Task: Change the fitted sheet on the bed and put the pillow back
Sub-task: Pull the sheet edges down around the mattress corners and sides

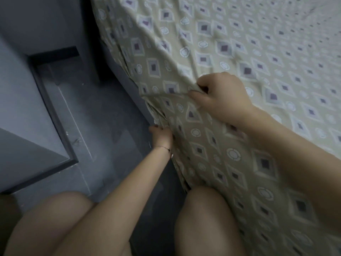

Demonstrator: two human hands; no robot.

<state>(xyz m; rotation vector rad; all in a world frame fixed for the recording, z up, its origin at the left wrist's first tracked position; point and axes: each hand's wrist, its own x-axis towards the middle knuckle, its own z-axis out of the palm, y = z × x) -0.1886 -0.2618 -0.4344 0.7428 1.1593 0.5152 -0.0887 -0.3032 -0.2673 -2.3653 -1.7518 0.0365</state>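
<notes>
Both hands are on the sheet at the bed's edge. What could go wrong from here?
The right hand only pinches a fold of the beige diamond-patterned sheet, so a tug may slip it free. The left hand grips bunched pleats low by the dark bed base; they may end up creased or snag.
</notes>
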